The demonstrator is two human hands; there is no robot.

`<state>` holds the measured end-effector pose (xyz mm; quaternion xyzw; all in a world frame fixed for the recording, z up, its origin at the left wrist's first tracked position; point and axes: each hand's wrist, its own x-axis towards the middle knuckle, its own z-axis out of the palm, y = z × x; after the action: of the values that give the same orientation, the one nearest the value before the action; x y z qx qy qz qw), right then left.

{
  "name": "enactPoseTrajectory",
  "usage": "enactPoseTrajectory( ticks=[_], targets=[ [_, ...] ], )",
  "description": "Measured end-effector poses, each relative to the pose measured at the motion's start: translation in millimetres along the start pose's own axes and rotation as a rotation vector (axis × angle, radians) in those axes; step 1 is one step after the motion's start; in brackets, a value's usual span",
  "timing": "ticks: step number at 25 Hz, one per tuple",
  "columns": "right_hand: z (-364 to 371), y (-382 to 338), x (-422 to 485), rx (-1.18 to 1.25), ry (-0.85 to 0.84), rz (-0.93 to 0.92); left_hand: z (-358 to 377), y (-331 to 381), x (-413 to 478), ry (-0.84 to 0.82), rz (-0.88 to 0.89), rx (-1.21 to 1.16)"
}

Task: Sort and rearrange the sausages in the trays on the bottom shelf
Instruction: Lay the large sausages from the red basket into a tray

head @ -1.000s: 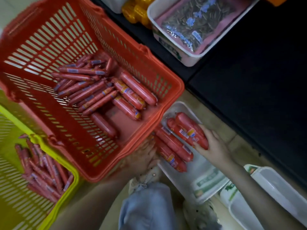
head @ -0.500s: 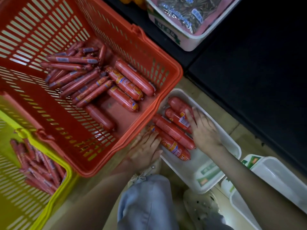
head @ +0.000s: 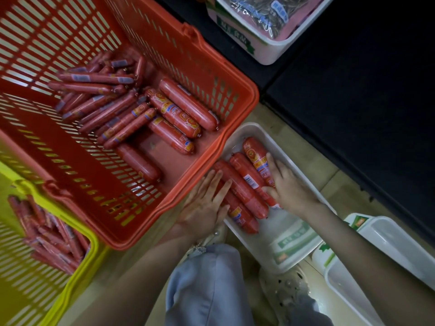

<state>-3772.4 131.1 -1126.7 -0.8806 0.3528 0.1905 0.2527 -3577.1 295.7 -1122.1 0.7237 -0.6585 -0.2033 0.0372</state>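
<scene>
You are working over the white tray sitting on the floor at centre right of the frame, where four thick sausages are lying side by side, slanting from upper left to lower right. Your left hand is lying flat with its fingers straight, pressing on the leftmost sausages at the tray's left edge. Your right hand is resting on the rightmost sausages, fingers laid out along them and gripping nothing. The row is sitting between your two hands. Just left of the tray, the red basket is holding loose sausages of thick and thin kinds. At lower left, a yellow basket is holding thin ones.
</scene>
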Motion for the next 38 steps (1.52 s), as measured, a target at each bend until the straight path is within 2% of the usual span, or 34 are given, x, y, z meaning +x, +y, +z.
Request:
enactPoseTrajectory(
  ticks=[2,3,5,7,12,14,16,19,24,28,30,32,34,36,38],
  targets=[
    [10,-8,-10,-0.273,0.125,-0.120,0,3,0,-0.012,-0.028,0.019],
    [14,-10,-17,-0.312,0.139,-0.114,-1,3,3,-0.008,-0.050,0.035],
    [23,-3,-26,-0.189,0.062,-0.042,-4,2,13,0.016,-0.070,0.064],
    [32,9,-36,-0.177,-0.130,0.071,-8,2,21,0.010,-0.046,0.087],
    [49,17,-30,-0.352,0.111,-0.113,-4,5,23,0.020,-0.011,0.138],
    [44,11,-24,-0.390,0.169,-0.108,-1,7,25,-0.025,-0.023,0.190],
    [47,1,-23,-0.384,0.157,-0.141,-1,8,26,-0.072,-0.048,0.206],
    [69,-22,-35,-0.442,0.078,-0.359,1,6,25,-0.067,-0.049,0.223],
    [77,-27,-28,-0.502,0.117,-0.339,8,5,26,-0.029,-0.053,0.222],
    [70,-28,-27,-0.448,0.110,-0.348,4,7,24,-0.044,-0.066,0.202],
    [52,-28,-31,-0.347,0.126,-0.363,-14,14,26,-0.139,-0.108,0.142],
    [12,-35,-37,-0.238,0.236,-0.335,-42,32,23,-0.186,-0.098,0.047],
    [-41,-49,-38,-0.104,0.459,-0.297,-84,53,12,-0.037,0.005,-0.044],
    [-101,-70,-39,0.031,0.662,-0.318,-138,67,-5,0.263,0.134,-0.187],
    [-153,-99,-31,0.083,0.807,-0.408,-190,63,-14,0.504,0.140,-0.282]
  ],
)
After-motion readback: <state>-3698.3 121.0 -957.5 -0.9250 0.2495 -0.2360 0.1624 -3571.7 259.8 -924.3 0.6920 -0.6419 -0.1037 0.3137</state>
